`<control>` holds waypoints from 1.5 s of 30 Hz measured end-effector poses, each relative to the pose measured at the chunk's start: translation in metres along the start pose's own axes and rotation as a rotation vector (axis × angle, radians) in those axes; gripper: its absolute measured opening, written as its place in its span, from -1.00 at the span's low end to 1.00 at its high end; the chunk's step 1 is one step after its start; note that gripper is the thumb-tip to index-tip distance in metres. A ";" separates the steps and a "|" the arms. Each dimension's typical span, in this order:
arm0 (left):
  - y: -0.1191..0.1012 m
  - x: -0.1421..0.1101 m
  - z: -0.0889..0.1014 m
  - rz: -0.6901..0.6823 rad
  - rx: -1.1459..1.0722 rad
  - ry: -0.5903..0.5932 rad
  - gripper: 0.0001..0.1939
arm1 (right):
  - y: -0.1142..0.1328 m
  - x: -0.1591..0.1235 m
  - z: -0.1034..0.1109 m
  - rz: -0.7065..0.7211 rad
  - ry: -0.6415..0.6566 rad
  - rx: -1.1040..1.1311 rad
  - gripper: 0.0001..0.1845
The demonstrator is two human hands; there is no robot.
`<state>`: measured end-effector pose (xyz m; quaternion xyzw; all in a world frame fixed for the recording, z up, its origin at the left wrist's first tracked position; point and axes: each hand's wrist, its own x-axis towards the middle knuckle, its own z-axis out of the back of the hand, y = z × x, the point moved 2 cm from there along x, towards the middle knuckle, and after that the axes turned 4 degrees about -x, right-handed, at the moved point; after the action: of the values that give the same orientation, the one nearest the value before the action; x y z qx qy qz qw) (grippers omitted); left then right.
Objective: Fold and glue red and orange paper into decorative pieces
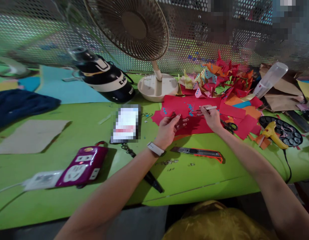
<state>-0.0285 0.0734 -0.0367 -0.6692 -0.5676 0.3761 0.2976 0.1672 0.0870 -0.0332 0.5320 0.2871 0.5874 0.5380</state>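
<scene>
My right hand is closed round a pair of slim, pale tweezers, whose tips point left over the red paper. Beneath the tips lies a cluster of tiny blue bits, and a few more sit farther left on the same sheet. My left hand, with a pale wristband, is at the sheet's lower left edge, thumb and fingers drawn together. What is between its fingertips is too small to make out. A box cutter with an orange edge lies below both hands. Black-handled scissors rest beside my right wrist.
Behind the sheet are a paper scrap pile and a fan. On the left stand a phone, a dark bottle and a purple power bank. A yellow glue gun rests on a black palette at right.
</scene>
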 end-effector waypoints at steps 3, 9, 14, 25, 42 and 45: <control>0.000 0.000 0.000 0.000 -0.014 -0.008 -0.78 | 0.002 0.000 0.000 -0.004 -0.012 0.023 -0.63; -0.002 -0.001 -0.002 0.006 -0.011 0.002 -0.82 | 0.006 0.001 0.003 -0.033 -0.020 0.070 -0.61; -0.003 -0.001 -0.002 0.022 -0.044 0.004 -0.77 | 0.011 0.003 0.008 -0.008 -0.049 0.087 -0.59; 0.000 0.001 0.000 -0.001 -0.035 0.003 -0.79 | 0.008 0.009 0.018 -0.033 -0.086 0.050 -0.55; -0.004 -0.001 -0.003 0.036 -0.036 -0.005 -0.83 | 0.007 0.010 0.023 -0.030 -0.092 0.027 -0.55; -0.004 -0.001 -0.003 0.040 -0.055 -0.005 -0.83 | 0.009 0.010 0.024 -0.017 -0.100 0.030 -0.54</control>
<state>-0.0281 0.0731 -0.0321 -0.6873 -0.5649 0.3679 0.2702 0.1880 0.0882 -0.0152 0.5663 0.2731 0.5512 0.5486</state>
